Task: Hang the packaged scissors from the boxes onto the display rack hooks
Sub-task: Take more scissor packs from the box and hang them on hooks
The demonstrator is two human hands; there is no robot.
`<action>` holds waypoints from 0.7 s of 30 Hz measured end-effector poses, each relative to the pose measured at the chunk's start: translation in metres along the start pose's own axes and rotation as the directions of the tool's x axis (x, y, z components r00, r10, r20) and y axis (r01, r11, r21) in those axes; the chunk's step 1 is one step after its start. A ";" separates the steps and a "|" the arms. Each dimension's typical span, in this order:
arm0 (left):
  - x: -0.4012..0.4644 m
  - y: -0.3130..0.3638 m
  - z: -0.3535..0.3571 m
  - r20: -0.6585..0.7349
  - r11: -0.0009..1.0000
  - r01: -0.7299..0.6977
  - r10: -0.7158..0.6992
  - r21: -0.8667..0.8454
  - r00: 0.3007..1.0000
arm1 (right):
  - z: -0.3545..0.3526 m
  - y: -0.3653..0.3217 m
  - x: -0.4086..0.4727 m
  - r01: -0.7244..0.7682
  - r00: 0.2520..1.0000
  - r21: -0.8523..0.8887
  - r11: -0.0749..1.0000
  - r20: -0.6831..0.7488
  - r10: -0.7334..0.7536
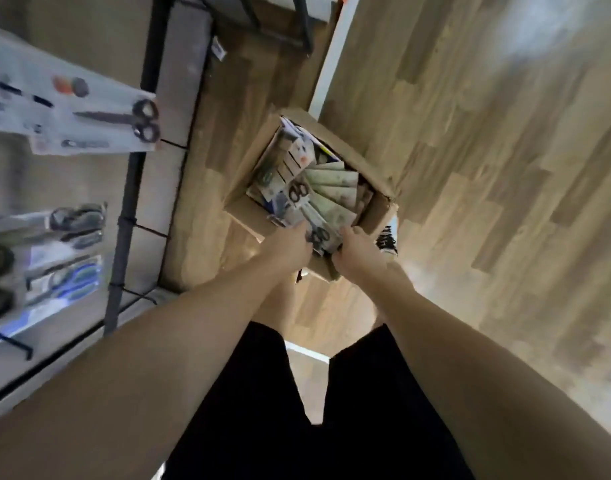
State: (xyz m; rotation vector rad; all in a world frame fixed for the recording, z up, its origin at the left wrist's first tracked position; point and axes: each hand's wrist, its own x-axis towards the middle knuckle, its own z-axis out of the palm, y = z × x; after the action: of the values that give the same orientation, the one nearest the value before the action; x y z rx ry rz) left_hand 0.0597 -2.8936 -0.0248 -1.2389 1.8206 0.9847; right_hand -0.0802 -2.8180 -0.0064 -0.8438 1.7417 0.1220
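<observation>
An open cardboard box (378, 216) stands on the wooden floor below me, filled with several packaged scissors (299, 194) fanned out inside. Both my hands reach down into its near side. My left hand (288, 244) and my right hand (357, 249) each grip one side of a scissors pack (323, 237) with black handles, near the box's front edge. The display rack (124, 216), a black wire frame, runs along the left. Several scissors packs (117, 119) hang on its hooks, with more packs (65, 268) lower down.
A bare black hook (15, 344) sticks out at the rack's lower left. My legs in black shorts (297, 410) fill the bottom centre. A shoe (387, 242) shows right of the box. Wooden floor spreads to the right; a white strip (331, 53) crosses it above the box.
</observation>
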 end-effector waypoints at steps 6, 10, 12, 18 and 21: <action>0.105 -0.057 0.058 0.111 0.997 0.020 -0.028 0.073 0.993 | 0.077 0.037 0.123 -0.060 0.998 0.002 0.998 -0.007 0.060; 0.159 -0.079 0.082 0.115 0.994 -0.003 -0.010 0.113 0.993 | 0.115 0.056 0.182 -0.083 0.997 0.023 0.996 0.006 0.083; 0.179 -0.084 0.089 0.084 0.994 0.007 -0.016 0.111 0.996 | 0.129 0.063 0.203 -0.067 0.998 0.022 0.998 0.002 0.067; 0.229 -0.094 0.102 -0.005 0.990 -0.032 0.033 0.140 0.999 | 0.153 0.082 0.252 -0.081 0.996 0.094 0.992 -0.021 0.083; 0.252 -0.094 0.101 -0.037 0.985 -0.003 0.010 0.174 0.999 | 0.160 0.089 0.275 -0.112 0.992 0.157 0.981 -0.038 0.119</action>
State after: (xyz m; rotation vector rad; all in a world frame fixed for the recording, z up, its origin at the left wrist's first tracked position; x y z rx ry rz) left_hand 0.0905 -2.9302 -0.3083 -1.1522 1.8975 0.7920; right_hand -0.0324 -2.8055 -0.3331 -0.6376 1.8195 0.0439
